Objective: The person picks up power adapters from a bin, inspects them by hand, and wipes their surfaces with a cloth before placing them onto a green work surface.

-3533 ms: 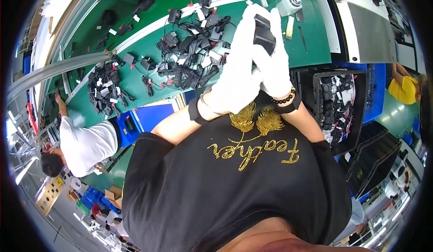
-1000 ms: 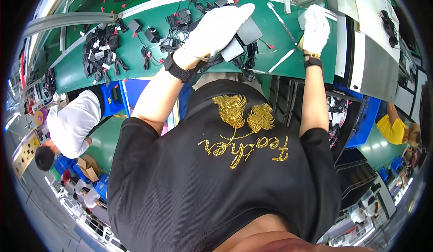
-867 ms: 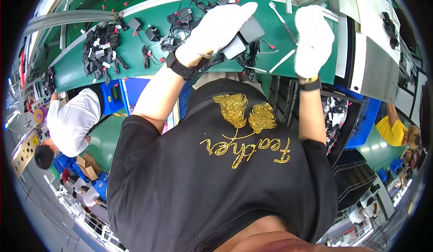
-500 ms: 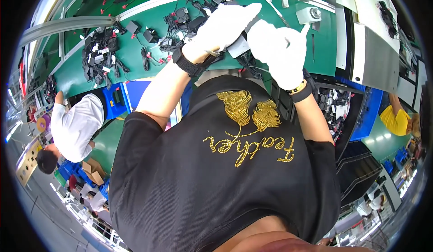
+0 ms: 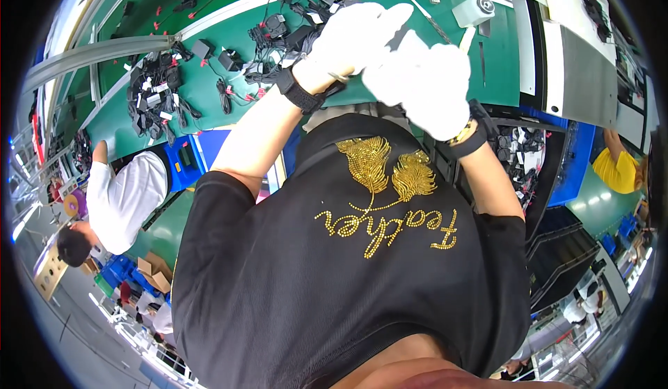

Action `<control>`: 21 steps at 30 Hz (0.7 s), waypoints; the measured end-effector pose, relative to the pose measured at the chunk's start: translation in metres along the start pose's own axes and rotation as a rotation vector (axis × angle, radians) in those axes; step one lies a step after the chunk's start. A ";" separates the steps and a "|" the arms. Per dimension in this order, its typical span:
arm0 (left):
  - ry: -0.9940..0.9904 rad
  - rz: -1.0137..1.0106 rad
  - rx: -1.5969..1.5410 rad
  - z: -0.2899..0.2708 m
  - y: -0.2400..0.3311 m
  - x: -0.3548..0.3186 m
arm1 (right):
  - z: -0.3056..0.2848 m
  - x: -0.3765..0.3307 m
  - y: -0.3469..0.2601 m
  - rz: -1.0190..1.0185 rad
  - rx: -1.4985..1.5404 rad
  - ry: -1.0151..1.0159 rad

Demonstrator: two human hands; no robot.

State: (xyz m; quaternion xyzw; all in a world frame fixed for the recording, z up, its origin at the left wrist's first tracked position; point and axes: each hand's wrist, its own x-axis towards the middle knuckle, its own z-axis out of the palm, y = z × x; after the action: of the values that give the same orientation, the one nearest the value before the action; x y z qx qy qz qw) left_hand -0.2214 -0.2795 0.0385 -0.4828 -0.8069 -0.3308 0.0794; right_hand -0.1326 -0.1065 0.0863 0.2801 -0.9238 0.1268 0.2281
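Observation:
Above the near part of the green worktable [image 5: 278, 110], my left hand [image 5: 355, 37] and my right hand [image 5: 424, 83] are close together, both in white gloves. The right glove overlaps the left one in this view. Both hands look closed, with the fingers curled in toward each other. Glare washes out the finger detail, and whatever lies between them is hidden. Just beyond my left hand is a heap of black power adapters [image 5: 299, 37] with coiled cables and red tags. A white-headed brush [image 5: 424, 14] lies past my right hand, beside a white bottle [image 5: 474, 12].
Another pile of adapters and cables [image 5: 154, 93] lies at the left of the table. A metal frame bar [image 5: 104, 49] crosses the far left. At right stand a grey metal box [image 5: 577, 76] and a bin of parts [image 5: 518, 159]. A person in white [image 5: 129, 197] works at left.
My right hand has shifted left, over my left hand. The pale-faced block with a black cable, seen between them earlier, is now covered. The view has shifted slightly.

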 end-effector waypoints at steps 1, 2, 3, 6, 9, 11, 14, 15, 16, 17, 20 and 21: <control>0.007 -0.008 0.077 0.000 0.000 -0.003 | -0.003 0.001 0.009 0.059 0.161 0.013; 0.017 -0.012 0.154 -0.001 -0.001 -0.005 | -0.004 0.000 0.021 0.118 0.318 0.028; -0.128 -0.183 0.065 -0.003 -0.002 -0.002 | 0.010 -0.015 0.030 0.378 0.621 0.206; -0.016 -0.161 -0.025 -0.009 0.010 0.009 | -0.003 -0.001 0.033 0.650 0.559 0.115; 0.014 -0.067 0.008 -0.027 0.022 0.003 | 0.025 -0.019 0.034 0.342 0.014 0.074; -0.147 -0.349 0.097 -0.045 0.042 0.013 | 0.042 -0.020 0.027 0.416 0.416 0.122; -0.018 -0.399 0.010 -0.064 0.069 0.025 | 0.032 -0.021 0.003 0.547 1.538 -0.018; -0.032 -0.217 0.036 -0.067 0.073 0.035 | 0.014 -0.027 0.002 0.366 2.255 0.067; 0.012 -0.120 0.042 -0.059 0.070 0.034 | -0.019 -0.029 0.007 0.374 1.505 -0.091; -0.010 0.017 -0.044 -0.074 0.091 0.054 | -0.003 -0.031 0.003 0.457 2.031 -0.059; 0.008 0.320 -0.204 -0.075 0.099 0.059 | -0.060 -0.029 -0.013 0.476 1.962 -0.069; -0.112 0.414 -0.250 -0.075 0.108 0.070 | -0.062 -0.036 -0.016 0.422 2.031 -0.042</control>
State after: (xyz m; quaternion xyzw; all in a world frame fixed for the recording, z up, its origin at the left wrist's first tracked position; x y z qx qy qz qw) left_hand -0.1824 -0.2407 0.1768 -0.6616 -0.6468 -0.3773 0.0405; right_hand -0.0752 -0.0803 0.1237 0.1752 -0.4158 0.8782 -0.1586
